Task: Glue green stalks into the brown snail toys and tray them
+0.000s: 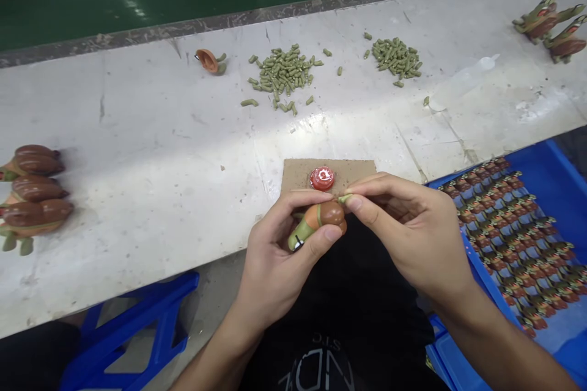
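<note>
My left hand (279,250) is closed round a small figurine (313,220) with a brown rounded shell, an orange band and a green head with a white eye. Between the thumb and forefinger of my right hand (408,226) is a small green piece (345,198), pinched right beside the figurine's brown end. Whether the piece touches the figurine I cannot tell. Just beyond my fingers, a red round lid-like thing (322,178) with wet-looking contents rests on a piece of brown cardboard (298,172).
Two piles of green pieces, one left (285,70) and one right (397,58), lie farther back, near a translucent bottle (463,84). Brown figurines (36,186) stand at left, others (541,21) at far right. A blue crate (534,165) holds rows of figurines; a blue stool (137,324) stands below.
</note>
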Demonstrator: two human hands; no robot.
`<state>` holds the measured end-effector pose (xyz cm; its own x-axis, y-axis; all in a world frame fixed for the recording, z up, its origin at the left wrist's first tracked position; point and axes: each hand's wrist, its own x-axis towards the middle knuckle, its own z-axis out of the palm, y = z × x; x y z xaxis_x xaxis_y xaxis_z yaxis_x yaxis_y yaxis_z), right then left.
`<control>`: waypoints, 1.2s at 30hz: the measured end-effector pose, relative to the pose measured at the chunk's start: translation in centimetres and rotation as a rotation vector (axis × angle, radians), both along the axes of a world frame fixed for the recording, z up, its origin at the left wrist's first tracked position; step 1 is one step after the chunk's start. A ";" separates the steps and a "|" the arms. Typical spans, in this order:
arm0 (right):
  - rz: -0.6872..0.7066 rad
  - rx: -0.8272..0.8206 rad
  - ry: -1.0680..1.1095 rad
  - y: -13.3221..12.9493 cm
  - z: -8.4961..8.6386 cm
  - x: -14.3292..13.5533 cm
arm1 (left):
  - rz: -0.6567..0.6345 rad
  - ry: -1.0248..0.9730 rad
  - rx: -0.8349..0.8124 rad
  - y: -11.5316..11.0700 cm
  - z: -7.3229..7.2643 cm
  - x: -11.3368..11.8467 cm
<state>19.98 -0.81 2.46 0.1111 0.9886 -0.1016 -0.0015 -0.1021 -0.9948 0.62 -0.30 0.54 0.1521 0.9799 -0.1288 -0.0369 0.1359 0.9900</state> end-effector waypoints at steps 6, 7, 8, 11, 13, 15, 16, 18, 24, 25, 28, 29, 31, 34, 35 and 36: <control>0.013 0.054 -0.046 -0.3 0.1 -0.6 | 0.009 0.023 0.077 -0.4 -0.2 -0.1; 0.021 0.048 -0.025 -0.3 0.1 -0.7 | 0.010 0.028 0.095 -0.4 -0.1 -0.2; 0.026 0.043 -0.013 -0.3 0.2 -0.7 | 0.005 0.035 0.112 -0.4 0.1 -0.3; 0.025 0.054 -0.053 -0.6 0.6 -0.4 | -0.053 0.067 0.155 0.0 0.8 -0.9; 0.023 0.073 -0.109 -0.9 0.9 -0.1 | -0.107 0.096 0.170 0.4 1.3 -1.3; 0.025 0.089 -0.162 -1.4 1.3 0.1 | -0.154 0.107 0.188 0.7 1.5 -1.6; 0.022 0.095 -0.187 -1.6 1.4 0.1 | -0.174 0.104 0.195 0.8 1.5 -1.7; 0.013 0.099 -0.227 -1.9 1.5 0.0 | -0.201 0.094 0.203 1.0 1.5 -1.7; -0.009 0.128 -0.233 -1.9 1.3 -0.6 | -0.219 0.101 0.243 1.0 1.4 -1.8; -0.005 0.139 -0.236 -1.8 1.3 -0.6 | -0.219 0.108 0.250 1.0 1.4 -1.9; 0.070 0.157 -0.220 -1.2 1.8 -0.2 | -0.208 0.138 0.253 1.0 1.4 -2.2; 0.120 0.156 -0.197 -0.8 2.0 0.1 | -0.199 0.147 0.243 0.9 1.3 -2.4; 0.196 0.144 -0.167 0.5 2.2 0.9 | -0.146 0.150 0.198 0.9 0.9 -2.6; 0.087 0.178 -0.387 4.1 1.4 2.6 | 0.002 0.058 0.091 1.1 0.1 -2.9; 0.003 0.198 -0.540 5.6 0.8 3.3 | 0.041 -0.006 0.051 1.2 -0.1 -2.9; -0.070 0.213 -0.715 7.2 0.1 4.0 | 0.060 -0.073 0.008 1.4 -0.2 -2.9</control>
